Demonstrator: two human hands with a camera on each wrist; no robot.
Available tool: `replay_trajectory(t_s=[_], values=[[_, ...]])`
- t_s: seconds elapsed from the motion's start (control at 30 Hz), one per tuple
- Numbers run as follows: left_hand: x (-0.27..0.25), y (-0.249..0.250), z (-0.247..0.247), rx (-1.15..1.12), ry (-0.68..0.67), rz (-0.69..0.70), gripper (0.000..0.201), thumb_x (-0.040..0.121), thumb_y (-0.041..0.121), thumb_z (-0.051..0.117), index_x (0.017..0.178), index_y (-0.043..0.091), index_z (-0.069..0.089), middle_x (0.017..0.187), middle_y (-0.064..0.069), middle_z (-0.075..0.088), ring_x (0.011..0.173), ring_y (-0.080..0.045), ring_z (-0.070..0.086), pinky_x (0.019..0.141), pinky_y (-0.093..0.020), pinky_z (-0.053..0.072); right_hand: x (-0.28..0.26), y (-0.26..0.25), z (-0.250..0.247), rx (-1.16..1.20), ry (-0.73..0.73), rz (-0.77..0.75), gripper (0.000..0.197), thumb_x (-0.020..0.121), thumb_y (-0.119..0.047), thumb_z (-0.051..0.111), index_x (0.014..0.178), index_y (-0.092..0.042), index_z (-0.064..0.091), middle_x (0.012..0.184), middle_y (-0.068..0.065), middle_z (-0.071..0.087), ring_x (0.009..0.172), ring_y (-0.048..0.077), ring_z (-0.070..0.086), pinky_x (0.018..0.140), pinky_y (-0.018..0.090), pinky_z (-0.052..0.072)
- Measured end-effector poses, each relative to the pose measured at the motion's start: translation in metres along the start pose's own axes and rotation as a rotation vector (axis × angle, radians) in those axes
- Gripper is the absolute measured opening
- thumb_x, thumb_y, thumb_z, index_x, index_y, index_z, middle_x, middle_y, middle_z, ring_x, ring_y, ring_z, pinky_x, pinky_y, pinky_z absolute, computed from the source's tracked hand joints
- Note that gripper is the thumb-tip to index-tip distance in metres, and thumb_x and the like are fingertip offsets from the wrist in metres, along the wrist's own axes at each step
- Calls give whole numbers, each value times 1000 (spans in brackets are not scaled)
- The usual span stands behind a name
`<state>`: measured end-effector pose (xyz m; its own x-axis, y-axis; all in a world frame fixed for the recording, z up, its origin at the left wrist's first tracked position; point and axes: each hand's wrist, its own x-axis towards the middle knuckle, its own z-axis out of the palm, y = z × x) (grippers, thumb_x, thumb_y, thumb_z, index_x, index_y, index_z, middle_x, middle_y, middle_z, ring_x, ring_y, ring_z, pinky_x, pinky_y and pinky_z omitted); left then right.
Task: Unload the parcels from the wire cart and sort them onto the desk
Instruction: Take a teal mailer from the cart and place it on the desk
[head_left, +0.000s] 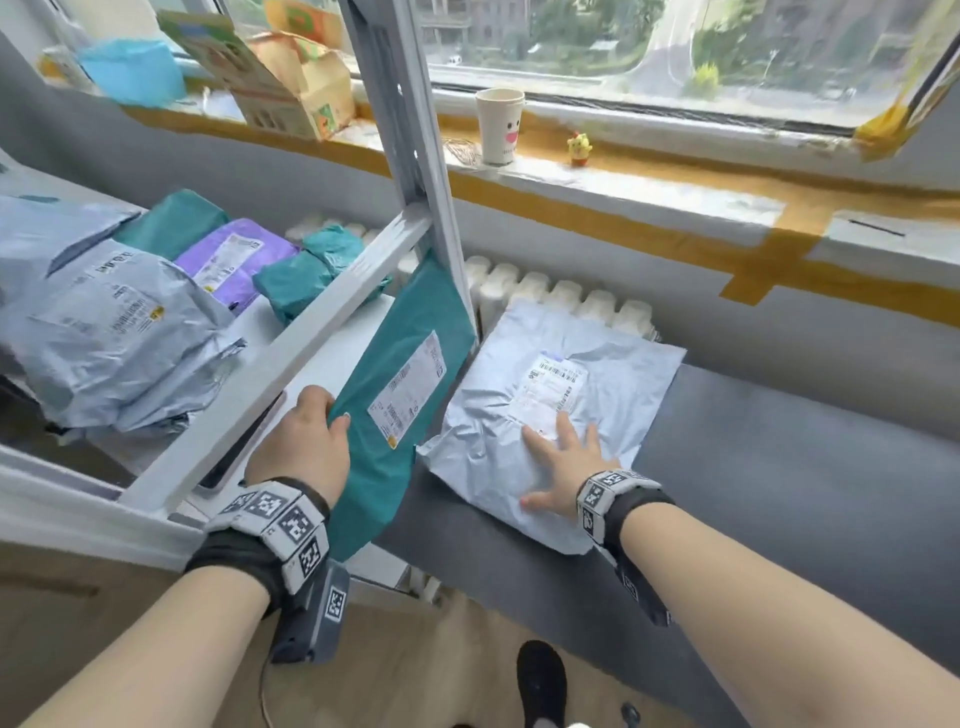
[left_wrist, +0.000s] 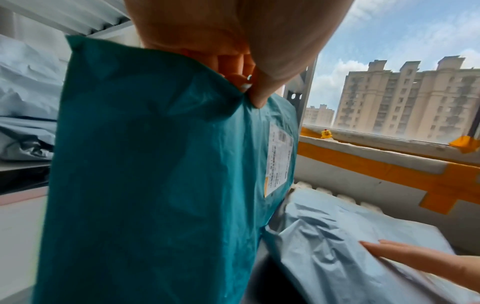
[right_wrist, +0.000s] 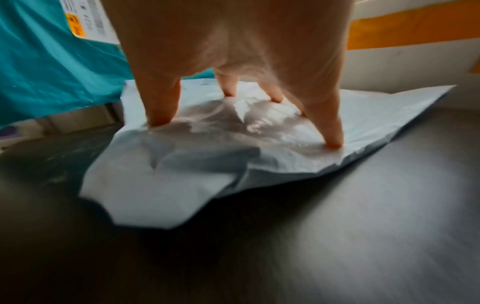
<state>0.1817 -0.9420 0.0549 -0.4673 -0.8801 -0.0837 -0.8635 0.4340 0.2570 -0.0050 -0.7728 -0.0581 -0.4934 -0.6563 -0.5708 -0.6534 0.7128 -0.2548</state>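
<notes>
My left hand (head_left: 311, 436) (left_wrist: 241, 82) pinches the edge of a teal parcel (head_left: 400, 395) (left_wrist: 161, 174) with a white label, held up between the cart frame and the grey desk (head_left: 779, 467). A pale blue-grey parcel (head_left: 561, 405) (left_wrist: 337, 242) (right_wrist: 207, 164) lies flat on the desk's left end. My right hand (head_left: 566, 467) (right_wrist: 233, 82) presses on it with spread, straight fingers. On the cart shelf (head_left: 291, 364) at the left lie a grey parcel (head_left: 114, 332), a purple one (head_left: 228, 260) and teal ones (head_left: 311, 270).
The cart's grey upright post (head_left: 415, 156) stands between shelf and desk. A radiator (head_left: 561, 296) runs behind the desk under the windowsill, which carries a paper cup (head_left: 498, 124), a small yellow toy (head_left: 579, 148) and paper bags (head_left: 291, 78). My shoe (head_left: 540, 680) is on the floor.
</notes>
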Motion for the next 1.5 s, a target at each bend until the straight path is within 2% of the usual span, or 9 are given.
replay_trajectory(t_s=[0.53, 0.67, 0.77, 0.9, 1.07, 1.17, 1.27, 1.4, 1.5], values=[[12, -14, -10, 76, 128, 205, 23, 95, 23, 47, 108, 6, 53, 106, -23, 59, 104, -36, 52, 91, -42, 38, 14, -43, -1, 57, -37, 78, 87, 71, -45, 73, 142, -43, 21, 157, 1, -16, 143, 43, -11, 108, 64, 23], [6, -16, -10, -33, 140, 278, 22, 94, 22, 50, 107, 5, 54, 101, -21, 60, 97, -37, 55, 82, -41, 42, 13, -57, -14, 67, 31, 85, 73, 75, -45, 67, 139, -31, 34, 149, 12, 21, 138, 43, 16, 110, 51, 28], [0, -18, -10, -42, 79, 302, 23, 97, 24, 44, 111, 7, 50, 100, -15, 60, 93, -35, 55, 71, -38, 39, 12, -71, -23, 290, 169, 65, 70, 80, -37, 63, 142, -19, 36, 140, 11, 44, 130, 31, 38, 105, 38, 37], [-1, -12, -11, 12, 85, 447, 19, 97, 24, 43, 107, 9, 50, 95, -13, 63, 84, -35, 55, 64, -36, 36, 7, -88, -34, 637, 229, 96, 68, 86, -32, 62, 143, -9, 32, 141, 12, 46, 127, 28, 46, 101, 31, 38], [3, 13, -14, -127, 51, 461, 17, 97, 26, 42, 107, 11, 46, 96, -9, 61, 84, -34, 56, 66, -34, 38, 11, -90, -41, 1134, 224, 186, 69, 89, -34, 59, 145, -7, 29, 145, 13, 40, 129, 31, 43, 104, 40, 41], [9, 28, -17, -252, 25, 412, 20, 97, 25, 44, 110, 9, 46, 96, -9, 60, 88, -33, 56, 67, -32, 35, 10, -81, -42, 1403, 141, 220, 53, 91, -39, 54, 135, -12, 42, 135, 9, 48, 119, 28, 50, 98, 40, 44], [19, 42, -13, -386, -21, 361, 23, 97, 24, 46, 112, 6, 48, 102, -13, 62, 93, -33, 57, 71, -32, 38, 2, -72, -45, 1537, 76, 146, 33, 95, -39, 48, 115, -14, 57, 112, 6, 62, 94, 21, 59, 87, 34, 48], [35, 55, 3, -419, -89, 334, 26, 97, 24, 46, 116, 6, 49, 109, -14, 62, 100, -32, 58, 78, -32, 42, 0, -55, -52, 1514, 186, 184, 28, 95, -9, 50, 120, 3, 54, 109, 15, 62, 94, 25, 59, 79, 34, 50], [49, 57, 19, -379, -152, 280, 31, 97, 22, 47, 124, 8, 46, 117, -15, 61, 107, -32, 57, 87, -35, 43, 2, -45, -58, 1535, 239, 203, 24, 93, -4, 53, 115, 6, 55, 89, 12, 63, 75, 23, 62, 72, 36, 54]])
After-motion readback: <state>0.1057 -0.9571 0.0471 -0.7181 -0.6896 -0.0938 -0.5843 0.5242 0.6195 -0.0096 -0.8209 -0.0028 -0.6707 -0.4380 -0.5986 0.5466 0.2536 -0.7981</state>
